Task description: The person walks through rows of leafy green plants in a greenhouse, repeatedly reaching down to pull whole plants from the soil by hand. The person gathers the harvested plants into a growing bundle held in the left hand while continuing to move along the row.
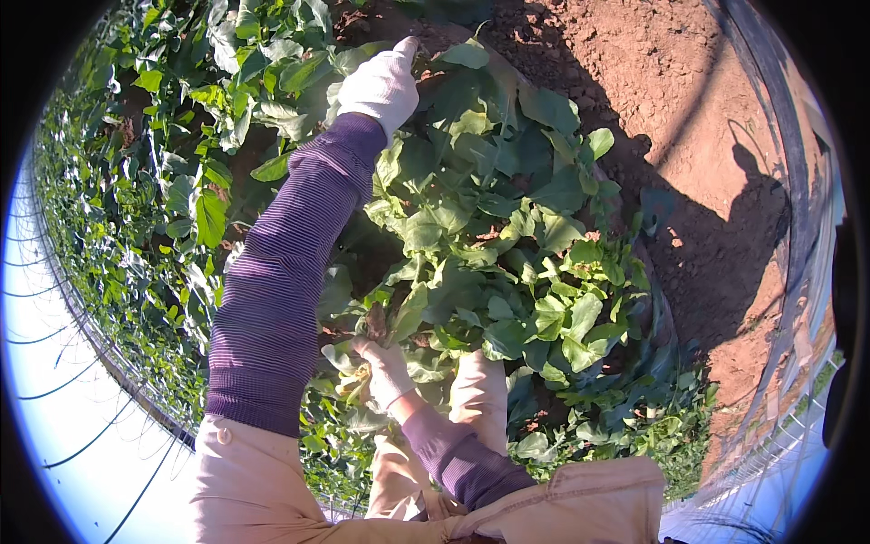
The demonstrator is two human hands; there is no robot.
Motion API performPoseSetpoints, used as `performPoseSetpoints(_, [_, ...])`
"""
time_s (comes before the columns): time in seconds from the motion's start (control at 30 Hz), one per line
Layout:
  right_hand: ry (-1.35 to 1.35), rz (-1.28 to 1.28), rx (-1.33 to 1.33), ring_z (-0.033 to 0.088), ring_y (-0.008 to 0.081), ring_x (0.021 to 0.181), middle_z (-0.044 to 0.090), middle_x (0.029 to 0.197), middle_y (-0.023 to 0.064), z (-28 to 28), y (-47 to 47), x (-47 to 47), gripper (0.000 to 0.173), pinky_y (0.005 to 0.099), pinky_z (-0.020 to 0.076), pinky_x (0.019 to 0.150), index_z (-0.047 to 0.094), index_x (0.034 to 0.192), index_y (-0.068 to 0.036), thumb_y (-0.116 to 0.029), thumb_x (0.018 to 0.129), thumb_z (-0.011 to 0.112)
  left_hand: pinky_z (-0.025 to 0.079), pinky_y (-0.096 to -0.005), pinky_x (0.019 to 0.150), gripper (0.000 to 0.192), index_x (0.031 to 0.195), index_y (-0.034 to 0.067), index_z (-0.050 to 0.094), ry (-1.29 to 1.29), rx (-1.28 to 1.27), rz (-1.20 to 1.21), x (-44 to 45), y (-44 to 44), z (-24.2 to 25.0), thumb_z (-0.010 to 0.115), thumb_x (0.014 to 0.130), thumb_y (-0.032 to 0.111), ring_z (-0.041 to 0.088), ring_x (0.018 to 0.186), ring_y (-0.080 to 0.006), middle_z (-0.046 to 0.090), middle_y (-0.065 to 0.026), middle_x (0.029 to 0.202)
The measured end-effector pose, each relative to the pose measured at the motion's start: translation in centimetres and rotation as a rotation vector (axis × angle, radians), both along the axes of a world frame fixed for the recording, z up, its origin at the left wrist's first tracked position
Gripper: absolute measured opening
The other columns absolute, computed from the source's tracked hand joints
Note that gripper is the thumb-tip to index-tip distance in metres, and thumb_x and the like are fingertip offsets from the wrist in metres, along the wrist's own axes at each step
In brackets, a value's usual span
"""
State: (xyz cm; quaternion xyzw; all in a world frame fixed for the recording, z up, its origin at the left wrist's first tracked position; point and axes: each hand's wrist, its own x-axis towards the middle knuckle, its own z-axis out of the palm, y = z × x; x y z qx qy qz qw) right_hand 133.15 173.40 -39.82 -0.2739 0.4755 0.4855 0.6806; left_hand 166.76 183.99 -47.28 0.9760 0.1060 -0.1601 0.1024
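Note:
My left hand [383, 92], in a white knit glove, reaches out to the far end of the leafy green plants [469, 163]. One fingertip shows near the soil; the other fingers are turned away, so I cannot see whether they hold anything. Close to my legs, my right hand [387, 372], in a pale glove, is closed around a small bunch of yellowish leaves [352, 382]. Just beyond its fingers, a brown withered leaf [376, 322] sits among the green ones.
Dense rows of leafy plants [211, 211] fill the left side. On the right runs a bare reddish soil path [632, 61], partly in shadow, bordered by dark sheeting [792, 177]. My trouser leg [478, 391] stands among the plants. Thin curved hoops [88, 377] show at the lower left.

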Motion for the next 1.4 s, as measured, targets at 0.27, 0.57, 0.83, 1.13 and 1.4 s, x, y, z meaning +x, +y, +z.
performPoseSetpoints(0.27, [-0.020,0.012,-0.066,0.049,0.0089,0.068,0.059,0.078,0.0004,0.7,0.2,1.0,0.027,0.0265,0.0422,0.065,0.065,0.089,0.003,-0.023,0.080,0.066,0.050,-0.0275,0.065,0.034,0.119,0.004,0.056,-0.475,-1.039,0.426,0.0,-1.2,10.4,0.052,0.084,0.005,0.060,0.071,-0.0154,0.064,-0.0088,0.086])
performPoseSetpoints(0.57, [-0.012,-0.041,-0.038,0.053,0.0105,0.076,0.061,0.086,0.0023,0.9,1.0,-0.6,0.031,0.0264,0.0428,0.072,0.063,0.095,0.003,-0.024,0.080,0.068,0.048,-0.0379,0.085,0.035,0.108,0.001,0.058,0.593,-0.222,0.066,-6.6,-2.0,-2.1,0.054,0.083,0.024,0.061,0.100,-0.0316,0.064,-0.0174,0.106])
performPoseSetpoints(0.83, [0.019,-0.003,0.011,0.053,0.0096,0.070,0.063,0.080,0.0024,0.3,1.2,-1.7,0.030,0.0257,0.0432,0.067,0.066,0.086,0.004,-0.026,0.081,0.069,0.051,-0.0380,0.079,0.031,0.102,0.006,0.066,0.633,-0.164,-0.015,-6.9,-3.2,-1.8,0.056,0.080,0.026,0.065,0.093,-0.0290,0.068,-0.0122,0.099])
performPoseSetpoints(1.13, [0.052,0.044,0.010,0.054,0.0116,0.073,0.063,0.084,0.0050,1.0,1.3,-1.3,0.033,0.0271,0.0442,0.071,0.064,0.094,0.005,-0.024,0.079,0.067,0.050,-0.0371,0.080,0.037,0.106,0.007,0.065,0.486,-0.384,0.293,-6.9,-1.5,-1.9,0.056,0.075,0.024,0.063,0.093,-0.0308,0.066,-0.0154,0.102])
performPoseSetpoints(1.4, [-0.125,0.081,-0.029,0.058,0.0109,0.074,0.062,0.087,0.0045,0.4,1.1,-0.8,0.023,0.0244,0.0464,0.069,0.061,0.099,0.001,-0.010,0.080,0.061,0.046,-0.0203,0.045,0.020,0.093,0.004,0.060,0.051,-1.185,0.951,-18.4,2.1,4.1,0.059,0.075,-0.006,0.055,0.057,-0.0066,0.062,-0.0017,0.078])
